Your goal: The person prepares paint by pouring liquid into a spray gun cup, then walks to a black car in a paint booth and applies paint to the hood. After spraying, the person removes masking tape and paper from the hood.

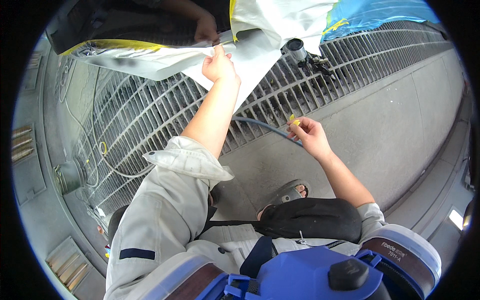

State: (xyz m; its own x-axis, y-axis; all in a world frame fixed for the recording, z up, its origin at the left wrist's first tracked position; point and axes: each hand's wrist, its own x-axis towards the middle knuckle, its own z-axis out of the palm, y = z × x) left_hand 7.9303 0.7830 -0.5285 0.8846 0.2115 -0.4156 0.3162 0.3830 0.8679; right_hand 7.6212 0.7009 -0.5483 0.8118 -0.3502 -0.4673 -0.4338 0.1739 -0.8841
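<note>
Stretched forward, my left hand [218, 66] is closed, its fingertips pinching the edge of a white masking sheet [255, 62] where it meets a glossy black panel [150, 25]. That panel mirrors the hand. Yellow masking tape [122, 44] runs along its lower edge, above a hanging strip of white sheeting. Farther right and nearer to me, my right hand [311, 139] pinches a small torn piece of yellow tape [296, 122] between thumb and fingers. It is apart from the panel and the sheet.
A spray gun with a round cup [297, 49] rests over the metal floor grating [170, 105]. Blue film [385, 12] hangs at the far right. A blue hose [265, 125] and pale hose [127, 175] cross the floor. A bucket [70, 177] stands left; my blue respirator [310, 275] fills the bottom.
</note>
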